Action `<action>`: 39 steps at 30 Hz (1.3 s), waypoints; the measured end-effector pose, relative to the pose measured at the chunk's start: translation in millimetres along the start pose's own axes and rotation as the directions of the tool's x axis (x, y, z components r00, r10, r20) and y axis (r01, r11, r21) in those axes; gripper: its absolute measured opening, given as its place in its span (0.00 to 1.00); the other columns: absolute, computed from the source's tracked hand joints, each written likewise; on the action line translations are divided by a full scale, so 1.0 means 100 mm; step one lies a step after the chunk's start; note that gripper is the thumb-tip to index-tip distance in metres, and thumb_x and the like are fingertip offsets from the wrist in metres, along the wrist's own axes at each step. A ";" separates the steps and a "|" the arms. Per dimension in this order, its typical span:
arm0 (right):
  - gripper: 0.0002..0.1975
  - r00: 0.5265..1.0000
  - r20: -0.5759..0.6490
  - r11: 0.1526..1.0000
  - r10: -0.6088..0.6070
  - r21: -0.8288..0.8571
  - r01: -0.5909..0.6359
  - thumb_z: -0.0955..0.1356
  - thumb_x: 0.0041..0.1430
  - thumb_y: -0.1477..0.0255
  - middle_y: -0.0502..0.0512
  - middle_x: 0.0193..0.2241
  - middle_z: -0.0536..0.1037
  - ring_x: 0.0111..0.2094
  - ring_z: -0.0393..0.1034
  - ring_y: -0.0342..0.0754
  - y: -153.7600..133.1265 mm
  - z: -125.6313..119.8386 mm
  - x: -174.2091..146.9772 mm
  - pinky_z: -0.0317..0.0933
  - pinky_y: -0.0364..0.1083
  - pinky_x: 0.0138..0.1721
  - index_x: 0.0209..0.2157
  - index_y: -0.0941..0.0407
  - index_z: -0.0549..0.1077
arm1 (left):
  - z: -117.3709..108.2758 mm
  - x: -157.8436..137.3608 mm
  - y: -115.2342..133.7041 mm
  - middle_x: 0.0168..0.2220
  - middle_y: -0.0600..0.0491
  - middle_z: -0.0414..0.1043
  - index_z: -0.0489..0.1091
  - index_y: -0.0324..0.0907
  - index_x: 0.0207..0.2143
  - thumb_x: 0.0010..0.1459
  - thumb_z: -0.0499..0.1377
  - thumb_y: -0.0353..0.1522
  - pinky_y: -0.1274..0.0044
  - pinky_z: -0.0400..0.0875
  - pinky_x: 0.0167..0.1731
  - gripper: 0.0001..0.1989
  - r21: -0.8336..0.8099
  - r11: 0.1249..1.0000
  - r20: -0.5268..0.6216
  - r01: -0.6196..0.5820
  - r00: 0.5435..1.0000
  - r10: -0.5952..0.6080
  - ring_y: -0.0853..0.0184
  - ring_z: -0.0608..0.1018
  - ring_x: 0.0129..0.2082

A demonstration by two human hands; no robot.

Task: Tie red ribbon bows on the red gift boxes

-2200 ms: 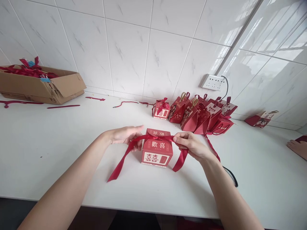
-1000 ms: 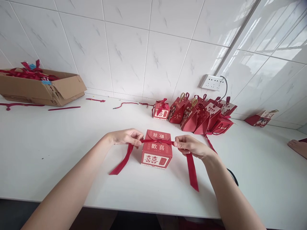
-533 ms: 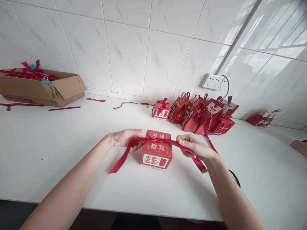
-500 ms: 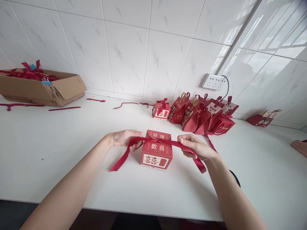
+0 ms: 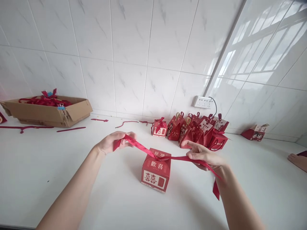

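Head view: the red box (image 5: 156, 172) sits on the white surface (image 5: 112, 198), between its front and back edges, with a red ribbon (image 5: 141, 147) crossing its top. Fingers of the left hand (image 5: 117, 142) hold one length, raised; the right hand (image 5: 202, 156) pinches the other narrowly. Decorated boxes (image 5: 185, 135) stand near the back edge.

A red ribbon (image 5: 141, 147) in a person's left hand (image 5: 107, 142) and right hand (image 5: 204, 156), across a box (image 5: 156, 169) on a table (image 5: 120, 204).
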State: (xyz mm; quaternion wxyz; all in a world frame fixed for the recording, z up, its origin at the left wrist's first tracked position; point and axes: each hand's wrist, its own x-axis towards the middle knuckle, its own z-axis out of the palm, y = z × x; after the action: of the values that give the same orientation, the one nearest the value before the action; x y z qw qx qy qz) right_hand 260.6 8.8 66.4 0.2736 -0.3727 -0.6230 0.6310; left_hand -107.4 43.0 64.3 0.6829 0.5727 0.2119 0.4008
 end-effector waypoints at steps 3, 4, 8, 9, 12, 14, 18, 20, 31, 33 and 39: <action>0.14 0.989 0.055 0.985 -0.137 0.118 0.129 0.73 0.48 0.63 0.48 0.14 0.72 0.11 0.65 0.39 -0.10 0.07 0.14 0.52 0.35 0.10 0.30 0.59 0.71 | 0.19 0.21 0.13 0.34 0.46 0.73 0.70 0.36 0.15 0.45 0.65 0.39 0.68 0.69 0.42 0.16 -0.053 0.994 0.053 -0.092 0.994 0.095 0.60 0.74 0.38; 0.14 0.983 0.081 0.979 -0.166 0.134 0.154 0.74 0.46 0.64 0.52 0.17 0.76 0.16 0.71 0.42 -0.14 0.10 0.20 0.55 0.35 0.10 0.29 0.60 0.73 | 0.26 0.29 0.17 0.31 0.48 0.73 0.72 0.37 0.17 0.46 0.64 0.39 0.68 0.69 0.40 0.14 -0.080 0.989 0.078 -0.123 0.989 0.129 0.61 0.75 0.36; 0.22 0.973 0.134 0.978 -0.190 0.110 0.176 0.77 0.37 0.72 0.58 0.32 0.81 0.33 0.78 0.51 -0.32 0.24 0.44 0.61 0.35 0.12 0.38 0.59 0.75 | 0.53 0.55 0.26 0.35 0.45 0.75 0.77 0.38 0.34 0.44 0.62 0.41 0.68 0.69 0.38 0.17 -0.113 0.973 0.196 -0.203 0.955 0.222 0.58 0.75 0.38; 0.22 0.976 0.106 0.979 -0.189 0.098 0.179 0.77 0.36 0.73 0.57 0.32 0.81 0.31 0.78 0.50 -0.37 0.28 0.49 0.61 0.35 0.11 0.38 0.59 0.75 | 0.58 0.59 0.26 0.38 0.44 0.75 0.76 0.38 0.37 0.44 0.62 0.40 0.67 0.68 0.38 0.19 -0.083 0.972 0.203 -0.220 0.951 0.233 0.58 0.74 0.39; 0.12 0.978 -0.024 0.976 -0.207 0.060 0.208 0.76 0.39 0.70 0.53 0.21 0.79 0.15 0.71 0.42 -0.48 0.39 0.61 0.50 0.33 0.07 0.26 0.60 0.73 | 0.67 0.64 0.28 0.44 0.43 0.75 0.74 0.39 0.42 0.48 0.61 0.36 0.67 0.67 0.42 0.17 0.176 0.951 0.113 -0.256 0.965 0.239 0.60 0.75 0.39; 0.15 0.964 -0.101 0.968 -0.246 0.032 0.250 0.74 0.44 0.65 0.48 0.11 0.72 0.07 0.61 0.36 -0.53 0.46 0.65 0.42 0.33 0.06 0.18 0.60 0.69 | 0.71 0.62 0.31 0.44 0.46 0.75 0.73 0.40 0.42 0.53 0.59 0.33 0.68 0.67 0.44 0.14 0.401 0.883 0.000 -0.242 0.964 0.265 0.62 0.75 0.40; 0.23 0.898 -0.259 0.932 -0.356 -0.024 0.362 0.70 0.50 0.58 0.45 0.08 0.66 0.05 0.51 0.32 -0.57 0.57 0.70 0.38 0.34 0.08 0.14 0.59 0.64 | 0.82 0.53 0.40 0.42 0.50 0.75 0.73 0.43 0.42 0.56 0.56 0.34 0.70 0.67 0.46 0.12 0.677 0.712 -0.125 -0.186 0.924 0.361 0.63 0.75 0.43; 0.25 0.862 -0.331 0.917 -0.384 -0.032 0.397 0.70 0.50 0.56 0.45 0.08 0.65 0.06 0.49 0.31 -0.57 0.62 0.71 0.37 0.35 0.08 0.14 0.59 0.63 | 0.87 0.50 0.42 0.43 0.51 0.75 0.73 0.44 0.42 0.57 0.56 0.35 0.70 0.68 0.47 0.12 0.740 0.650 -0.135 -0.170 0.910 0.392 0.64 0.75 0.44; 0.28 0.763 -0.497 0.907 -0.414 -0.153 0.393 0.66 0.53 0.50 0.45 0.06 0.60 0.06 0.46 0.33 -0.67 0.77 0.62 0.38 0.38 0.09 0.13 0.58 0.62 | 1.01 0.51 0.42 0.37 0.53 0.75 0.73 0.43 0.38 0.57 0.55 0.38 0.76 0.68 0.37 0.11 0.739 0.651 -0.098 -0.172 0.929 0.357 0.69 0.74 0.34; 0.29 0.781 -0.470 0.912 -0.411 -0.197 0.361 0.65 0.52 0.48 0.47 0.07 0.63 0.07 0.51 0.35 -0.68 0.69 0.55 0.41 0.38 0.09 0.14 0.58 0.64 | 0.97 0.52 0.44 0.32 0.53 0.74 0.71 0.41 0.31 0.55 0.55 0.40 0.79 0.64 0.26 0.12 0.669 0.720 -0.122 -0.183 0.929 0.350 0.72 0.72 0.25; 0.46 0.998 0.013 0.886 0.069 -0.461 -0.055 0.50 0.40 0.32 0.49 0.08 0.61 0.09 0.53 0.38 -0.79 0.26 -0.02 0.45 0.40 0.09 0.21 0.61 0.73 | 0.65 0.27 0.63 0.17 0.51 0.70 0.58 0.41 0.15 0.50 0.53 0.47 0.79 0.51 0.14 0.21 0.775 0.529 -0.256 0.344 0.938 -0.235 0.71 0.66 0.13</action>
State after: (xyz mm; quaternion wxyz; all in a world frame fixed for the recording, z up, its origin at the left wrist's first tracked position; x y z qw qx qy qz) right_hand 230.8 -2.1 143.3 0.1482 -0.4375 -0.7463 0.4792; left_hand -61.5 26.0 145.7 0.3885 0.7518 0.5036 0.1740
